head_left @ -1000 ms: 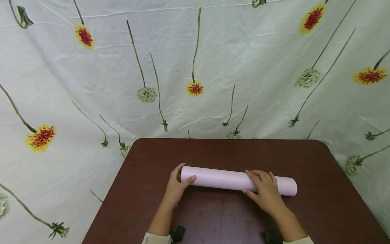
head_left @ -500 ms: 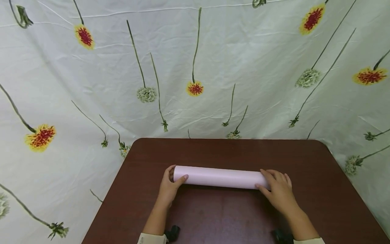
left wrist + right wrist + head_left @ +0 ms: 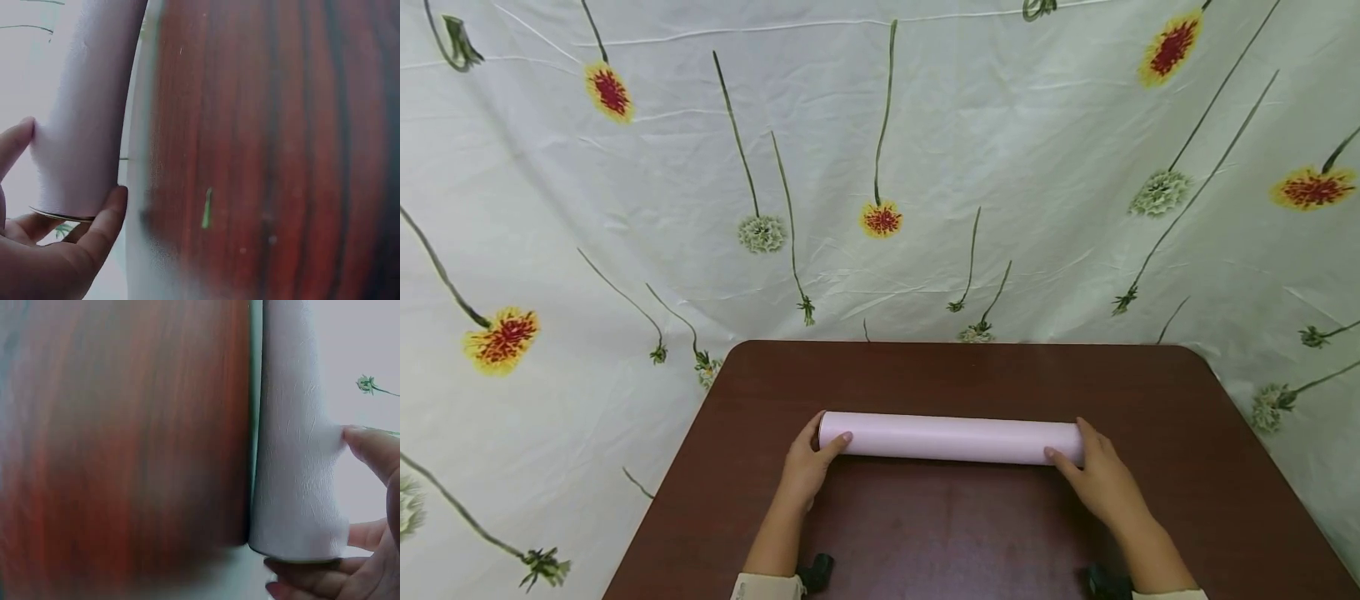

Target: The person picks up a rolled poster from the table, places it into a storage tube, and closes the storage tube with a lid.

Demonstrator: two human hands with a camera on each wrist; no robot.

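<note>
A pale pink roll of wallpaper (image 3: 951,437) lies crosswise in front of me, close over the brown table, with a finely creased surface in the right wrist view. My left hand (image 3: 805,468) holds its left end, thumb on the near side and other fingers round the end. In the left wrist view, fingertips (image 3: 119,197) curl under the roll's thin-edged end. My right hand (image 3: 1105,479) grips the right end the same way, its thumb (image 3: 369,447) pressing the side. Part of the right fingers is hidden behind the roll.
The dark brown table (image 3: 955,525) has rounded far corners. Behind it and at both sides hangs a white cloth (image 3: 1045,150) printed with flowers and stems. A dark device (image 3: 817,573) sits at the left wrist, another (image 3: 1108,582) at the right.
My right hand has slid right along the roll to its end. The roll and my left hand have shifted left, and the roll has come nearly level.
</note>
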